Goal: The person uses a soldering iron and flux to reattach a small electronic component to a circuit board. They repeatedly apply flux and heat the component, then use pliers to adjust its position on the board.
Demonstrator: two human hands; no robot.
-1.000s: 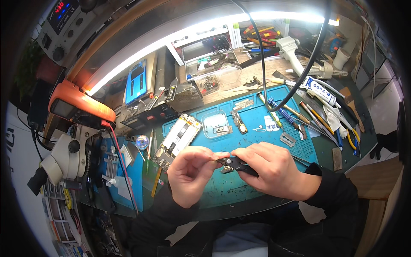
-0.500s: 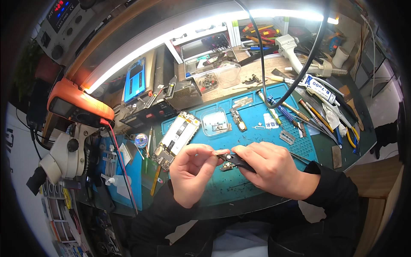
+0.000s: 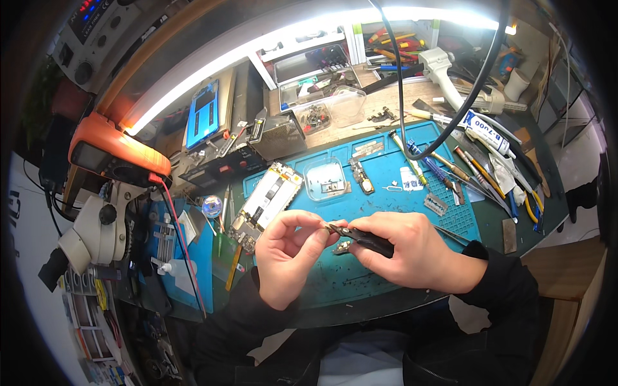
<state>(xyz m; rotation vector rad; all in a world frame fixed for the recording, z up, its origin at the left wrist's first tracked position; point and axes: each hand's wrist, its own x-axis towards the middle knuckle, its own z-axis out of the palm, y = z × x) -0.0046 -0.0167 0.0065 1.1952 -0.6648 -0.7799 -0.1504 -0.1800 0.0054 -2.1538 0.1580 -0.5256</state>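
Observation:
Over the front of the blue repair mat (image 3: pixel 386 293), my left hand (image 3: pixel 290 254) pinches a tiny piece between thumb and forefinger; its kind is too small to make out. My right hand (image 3: pixel 409 248) is wrapped round small black-handled pliers (image 3: pixel 367 240), whose jaws meet the piece at my left fingertips. A small circuit board part (image 3: pixel 342 247) lies on the mat just below the pliers. To the left of it rests an opened phone (image 3: pixel 267 201) with its silver battery showing. Beyond my hands are a clear plastic box (image 3: pixel 324 180) and another narrow board part (image 3: pixel 362 177).
An orange multimeter (image 3: pixel 119 154) and a white microscope arm (image 3: pixel 90 235) stand at the left. Screwdrivers, tweezers and a glue tube (image 3: pixel 487 133) crowd the right side. A razor blade (image 3: pixel 435 204) lies on the mat. A black cable (image 3: pixel 473 96) loops down over the bench.
My right hand has turned the pliers, and its grip sits slightly lower and further right. My left hand keeps its pinch almost in place. The whole view has shifted slightly.

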